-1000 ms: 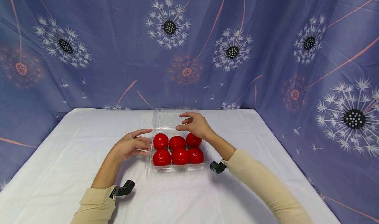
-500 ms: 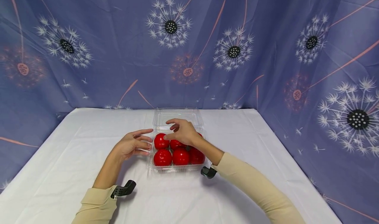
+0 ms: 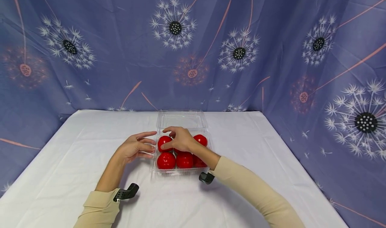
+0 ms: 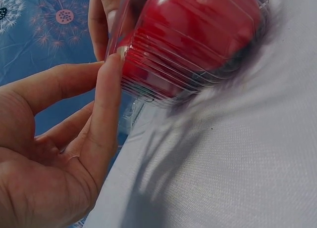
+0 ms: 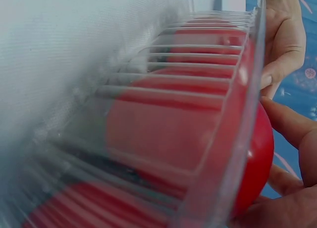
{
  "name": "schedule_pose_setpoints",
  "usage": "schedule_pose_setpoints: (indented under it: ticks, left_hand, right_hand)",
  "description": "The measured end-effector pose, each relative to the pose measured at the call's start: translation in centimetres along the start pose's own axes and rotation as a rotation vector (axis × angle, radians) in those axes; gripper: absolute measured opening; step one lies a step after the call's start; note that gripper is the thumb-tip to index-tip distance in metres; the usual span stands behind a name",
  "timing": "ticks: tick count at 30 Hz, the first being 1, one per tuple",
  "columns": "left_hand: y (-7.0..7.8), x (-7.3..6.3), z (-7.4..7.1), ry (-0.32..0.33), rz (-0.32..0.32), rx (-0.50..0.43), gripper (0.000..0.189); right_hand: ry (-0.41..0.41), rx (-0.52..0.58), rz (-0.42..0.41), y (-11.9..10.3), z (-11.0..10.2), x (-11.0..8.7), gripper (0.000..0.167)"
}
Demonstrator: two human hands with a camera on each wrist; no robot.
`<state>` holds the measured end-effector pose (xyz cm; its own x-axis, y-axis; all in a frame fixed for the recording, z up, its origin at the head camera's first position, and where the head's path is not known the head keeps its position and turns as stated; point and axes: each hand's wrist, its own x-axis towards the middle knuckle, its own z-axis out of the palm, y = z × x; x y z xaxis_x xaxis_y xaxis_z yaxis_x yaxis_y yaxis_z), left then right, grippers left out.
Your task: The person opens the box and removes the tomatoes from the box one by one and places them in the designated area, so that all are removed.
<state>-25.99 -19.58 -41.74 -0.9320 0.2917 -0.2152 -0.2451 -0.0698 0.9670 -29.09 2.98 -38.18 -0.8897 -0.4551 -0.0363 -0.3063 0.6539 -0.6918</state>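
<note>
Several red tomatoes [image 3: 166, 160] sit in two rows in a clear plastic clamshell box [image 3: 181, 171]. My left hand [image 3: 134, 149] is at the box's left side, fingers spread. In the left wrist view its fingertips [image 4: 115, 65] are at the clear rim. My right hand [image 3: 181, 140] is over the back row, its fingers curved and apart around the back-left tomato [image 3: 164, 141]. The thumb overlaps that tomato's front while the other fingers are behind it. In the right wrist view, part of the right hand [image 5: 292, 154] is hidden behind a nearer tomato [image 5: 257, 159].
The box's clear lid [image 3: 182, 119] lies folded back toward the rear edge of the white-covered table [image 3: 114, 124]. A blue dandelion-print curtain [image 3: 132, 54] hangs behind and to the sides. Black wrist cameras [image 3: 126, 192] stick out below both sleeves.
My right hand has moved left and toward me, from over the lid and back-right tomato to the back-left tomato. The left hand stays at the box's side.
</note>
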Motion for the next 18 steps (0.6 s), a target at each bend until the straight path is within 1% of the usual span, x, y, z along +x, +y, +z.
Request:
schedule_pose_setpoints:
  ticks: [5,11,15,18]
  left_hand:
    - [0.0,-0.1,0.1,-0.004,0.009,0.011,0.078]
    - [0.1,-0.1,0.1,-0.007,0.012,0.002,0.078]
    - [0.0,-0.1,0.1,-0.016,0.016,0.003,0.078]
    - [-0.1,-0.1,0.0,-0.017,0.015,0.007,0.078]
  right_hand:
    - [-0.002,-0.025,-0.008,0.2,0.3,0.1,0.066]
    - [-0.03,-0.049,-0.005,0.2,0.5,0.0,0.065]
    - [-0.015,-0.103,-0.021,0.3,0.9,0.0,0.063]
    - [-0.003,-0.123,-0.028,0.2,1.1,0.0,0.062]
